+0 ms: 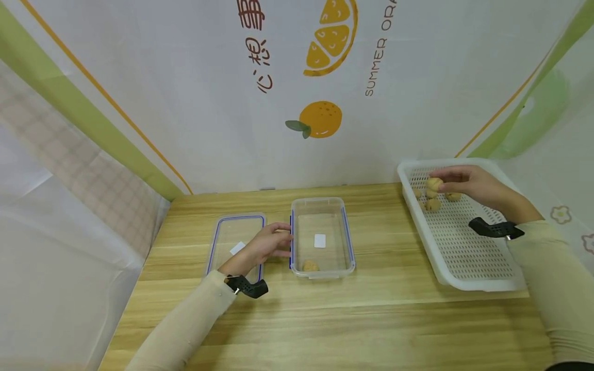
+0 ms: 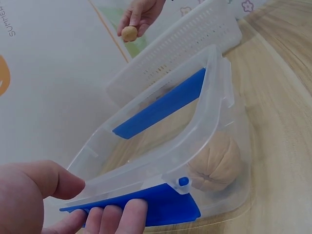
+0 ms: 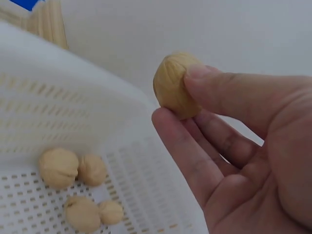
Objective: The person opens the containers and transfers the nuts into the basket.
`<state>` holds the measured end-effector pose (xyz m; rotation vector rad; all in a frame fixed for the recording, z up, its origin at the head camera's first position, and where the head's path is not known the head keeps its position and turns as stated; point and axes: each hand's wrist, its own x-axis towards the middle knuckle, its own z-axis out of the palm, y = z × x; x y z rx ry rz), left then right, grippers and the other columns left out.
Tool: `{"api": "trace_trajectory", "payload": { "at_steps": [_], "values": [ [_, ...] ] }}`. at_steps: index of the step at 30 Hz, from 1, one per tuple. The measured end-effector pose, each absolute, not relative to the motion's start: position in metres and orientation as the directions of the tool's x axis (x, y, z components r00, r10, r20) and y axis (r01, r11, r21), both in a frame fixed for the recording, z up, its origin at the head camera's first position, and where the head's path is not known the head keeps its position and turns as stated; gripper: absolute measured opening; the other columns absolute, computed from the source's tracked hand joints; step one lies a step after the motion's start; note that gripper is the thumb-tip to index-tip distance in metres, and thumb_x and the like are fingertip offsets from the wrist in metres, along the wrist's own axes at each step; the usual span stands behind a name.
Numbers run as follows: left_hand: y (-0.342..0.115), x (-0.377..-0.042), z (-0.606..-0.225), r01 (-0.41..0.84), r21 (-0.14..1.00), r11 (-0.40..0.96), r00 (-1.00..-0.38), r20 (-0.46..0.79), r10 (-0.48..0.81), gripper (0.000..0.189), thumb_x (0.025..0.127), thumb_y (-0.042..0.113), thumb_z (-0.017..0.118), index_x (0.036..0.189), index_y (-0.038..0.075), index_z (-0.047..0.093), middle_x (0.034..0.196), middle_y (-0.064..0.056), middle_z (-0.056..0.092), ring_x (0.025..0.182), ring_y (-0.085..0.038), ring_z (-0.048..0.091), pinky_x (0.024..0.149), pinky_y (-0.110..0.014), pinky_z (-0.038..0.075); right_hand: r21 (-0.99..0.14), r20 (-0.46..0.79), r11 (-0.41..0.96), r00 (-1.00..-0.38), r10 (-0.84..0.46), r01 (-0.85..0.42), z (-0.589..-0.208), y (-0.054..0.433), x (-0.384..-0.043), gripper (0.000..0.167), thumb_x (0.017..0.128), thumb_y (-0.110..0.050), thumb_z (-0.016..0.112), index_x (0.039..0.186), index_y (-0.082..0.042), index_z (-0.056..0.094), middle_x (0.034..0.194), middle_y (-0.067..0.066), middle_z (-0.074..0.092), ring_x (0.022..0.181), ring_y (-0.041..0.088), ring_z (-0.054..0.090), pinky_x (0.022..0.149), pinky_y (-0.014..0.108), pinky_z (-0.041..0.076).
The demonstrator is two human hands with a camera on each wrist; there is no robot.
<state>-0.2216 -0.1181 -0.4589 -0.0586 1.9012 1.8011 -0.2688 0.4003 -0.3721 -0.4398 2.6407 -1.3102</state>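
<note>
My right hand point(image 1: 475, 186) pinches a walnut point(image 3: 174, 87) between thumb and fingers, above the far end of a white perforated basket point(image 1: 424, 241). Several more walnuts point(image 3: 83, 213) lie on the basket's floor below. At the left side of a clear plastic container point(image 1: 320, 200), my left hand point(image 1: 269, 241) holds the wall, with the thumb at the rim and the fingers against the blue locking flap point(image 2: 168, 204). One walnut point(image 2: 217, 163) sits inside the container, in its near left corner. The container has no lid on it.
A clear lid point(image 1: 241, 218) with a blue seal lies left of the container, partly under my left forearm. Behind the wooden table point(image 1: 315, 319) hangs a white printed curtain point(image 1: 209, 129). The basket stands at the right side of the table.
</note>
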Motion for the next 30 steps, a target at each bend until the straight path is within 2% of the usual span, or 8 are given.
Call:
{"api": "trace_trajectory", "payload": {
  "at_steps": [7, 14, 20, 22, 26, 28, 30],
  "values": [
    [-0.120, -0.222, -0.460, -0.360, 0.927, 0.109, -0.864, -0.375, 0.336, 0.047, 0.100, 0.004, 0.055, 0.143, -0.009, 0.041, 0.121, -0.020, 0.053, 0.099, -0.022, 0.059, 0.085, -0.040, 0.064, -0.792, -0.051, 0.601, -0.967, -0.248, -0.112, -0.379, 0.416, -0.269, 0.046, 0.104, -0.015, 0.061, 0.144, 0.005, 0.050, 0.114, -0.027, 0.063, 0.103, -0.005, 0.059, 0.082, 0.010, 0.051],
    [-0.121, -0.222, -0.463, -0.345, 0.933, 0.098, -0.866, -0.357, 0.351, 0.049, 0.099, 0.005, 0.054, 0.144, -0.010, 0.040, 0.121, -0.019, 0.052, 0.101, -0.023, 0.058, 0.084, -0.039, 0.064, -0.720, -0.168, 0.694, -0.968, -0.187, -0.010, -0.385, 0.429, -0.272, 0.065, 0.103, -0.041, 0.060, 0.153, -0.004, 0.043, 0.119, -0.029, 0.054, 0.103, -0.015, 0.050, 0.083, 0.006, 0.044],
    [-0.121, -0.223, -0.463, -0.347, 0.933, 0.094, -0.865, -0.357, 0.352, 0.050, 0.099, 0.005, 0.055, 0.144, -0.009, 0.040, 0.121, -0.019, 0.053, 0.098, -0.021, 0.059, 0.085, -0.039, 0.064, -0.737, -0.167, 0.676, -0.969, -0.182, 0.000, -0.401, 0.442, -0.273, 0.065, 0.103, -0.035, 0.063, 0.150, 0.005, 0.042, 0.115, -0.029, 0.057, 0.099, -0.016, 0.052, 0.081, 0.007, 0.047],
    [-0.121, -0.223, -0.464, -0.348, 0.932, 0.098, -0.866, -0.359, 0.349, 0.050, 0.099, 0.005, 0.055, 0.144, -0.009, 0.040, 0.120, -0.018, 0.054, 0.097, -0.020, 0.059, 0.084, -0.038, 0.064, -0.726, -0.169, 0.688, -0.971, -0.171, 0.005, -0.405, 0.445, -0.272, 0.065, 0.103, -0.034, 0.063, 0.150, 0.006, 0.043, 0.122, -0.021, 0.059, 0.098, -0.018, 0.051, 0.081, 0.007, 0.046],
    [-0.122, -0.223, -0.465, -0.349, 0.932, 0.103, -0.865, -0.362, 0.348, 0.050, 0.099, 0.005, 0.054, 0.144, -0.009, 0.040, 0.122, -0.020, 0.053, 0.098, -0.021, 0.059, 0.082, -0.036, 0.065, -0.691, -0.190, 0.723, -0.968, -0.164, 0.014, -0.409, 0.449, -0.271, 0.066, 0.104, -0.035, 0.061, 0.150, 0.007, 0.041, 0.144, 0.013, 0.054, 0.099, -0.017, 0.047, 0.083, 0.011, 0.047],
    [-0.122, -0.223, -0.465, -0.349, 0.931, 0.104, -0.865, -0.363, 0.348, 0.050, 0.099, 0.005, 0.054, 0.144, -0.009, 0.040, 0.124, -0.021, 0.053, 0.099, -0.021, 0.058, 0.081, -0.035, 0.065, -0.673, -0.205, 0.739, -0.966, -0.160, 0.020, -0.410, 0.451, -0.271, 0.066, 0.104, -0.035, 0.060, 0.151, 0.007, 0.040, 0.150, 0.027, 0.045, 0.104, -0.010, 0.049, 0.088, 0.018, 0.049],
    [-0.122, -0.223, -0.466, -0.351, 0.931, 0.103, -0.865, -0.364, 0.346, 0.050, 0.098, 0.005, 0.054, 0.144, -0.008, 0.040, 0.125, -0.022, 0.052, 0.100, -0.022, 0.058, 0.081, -0.035, 0.065, -0.659, -0.219, 0.752, -0.962, -0.161, 0.024, -0.411, 0.452, -0.271, 0.065, 0.105, -0.034, 0.059, 0.151, 0.008, 0.038, 0.151, 0.033, 0.040, 0.109, -0.003, 0.050, 0.092, 0.025, 0.050]
  ]
}}
